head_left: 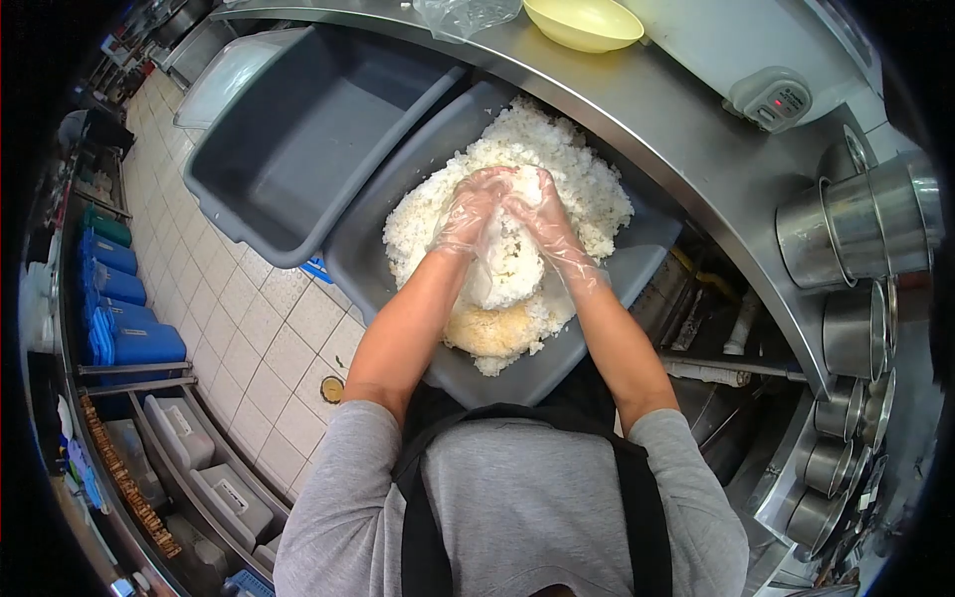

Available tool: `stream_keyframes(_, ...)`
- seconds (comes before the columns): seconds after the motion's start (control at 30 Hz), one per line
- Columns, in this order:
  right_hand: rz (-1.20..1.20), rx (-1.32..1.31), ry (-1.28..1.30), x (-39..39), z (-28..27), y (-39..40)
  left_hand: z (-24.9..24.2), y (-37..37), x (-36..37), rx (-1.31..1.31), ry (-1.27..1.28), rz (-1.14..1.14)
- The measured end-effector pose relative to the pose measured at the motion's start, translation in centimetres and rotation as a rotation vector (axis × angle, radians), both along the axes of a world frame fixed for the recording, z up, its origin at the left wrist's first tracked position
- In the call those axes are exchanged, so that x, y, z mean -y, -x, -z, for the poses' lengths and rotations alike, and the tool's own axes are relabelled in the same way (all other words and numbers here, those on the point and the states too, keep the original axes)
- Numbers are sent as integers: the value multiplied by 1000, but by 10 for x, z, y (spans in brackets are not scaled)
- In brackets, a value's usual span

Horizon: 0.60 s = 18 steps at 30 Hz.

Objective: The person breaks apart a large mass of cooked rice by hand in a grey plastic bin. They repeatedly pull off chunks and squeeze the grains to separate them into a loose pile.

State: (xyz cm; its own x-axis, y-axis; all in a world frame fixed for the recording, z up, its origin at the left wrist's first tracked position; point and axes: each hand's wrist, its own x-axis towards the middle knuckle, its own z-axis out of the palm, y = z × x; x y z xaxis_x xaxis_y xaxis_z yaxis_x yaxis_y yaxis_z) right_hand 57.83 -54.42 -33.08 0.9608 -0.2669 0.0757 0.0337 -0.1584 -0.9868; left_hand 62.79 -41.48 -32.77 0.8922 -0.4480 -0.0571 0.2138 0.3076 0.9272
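Observation:
A large mound of cooked white rice [597,204] fills much of a grey plastic tub [373,254] in front of me. Both hands wear clear plastic gloves and meet over the mound. My left hand [472,211] and my right hand [542,219] are cupped together around a clump of rice [527,183]. Parts of the fingers blend into the white grains. Nearer to my body, a browned, crusty rice piece [492,328] lies in the same tub, below a white rice lump [509,264].
A second grey tub [288,119] stands at the left, its rim overlapping the first. Behind runs a steel counter [686,129] with a yellow bowl [587,25] and a plastic bag [466,15]. Steel pots [811,234] are at right; blue bins [139,338] stand at left.

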Motion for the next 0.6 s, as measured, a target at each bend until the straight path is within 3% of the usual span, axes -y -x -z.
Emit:
stream_keyframes(0.07,-198,26,-283,-13,-27,11,-10,2,-1,-88,-71,-56)
stream_keyframes(0.13,-212,-17,-280,-17,-37,17,-19,3,1,-175,-141,-107)
stream_keyframes(0.2,-181,-113,206,-14,-32,18,-23,4,3,-278,-159,-73)
stream_keyframes(0.27,-134,-120,140,-16,-32,19,-45,22,0,-202,-316,-25)
stream_keyframes(0.33,-247,-231,-35,-12,-39,15,-47,23,2,64,-397,201)
stream_keyframes(0.4,-122,-102,-20,-8,-19,14,-51,27,8,25,-456,272)
stream_keyframes(0.47,-46,-165,435,-4,-37,17,-56,35,9,80,-597,166)
stream_keyframes(0.57,-38,-136,335,-2,-40,21,-68,34,5,179,-675,286)
stream_keyframes(0.6,-38,-136,333,-1,-41,22,-52,29,3,178,-676,287)
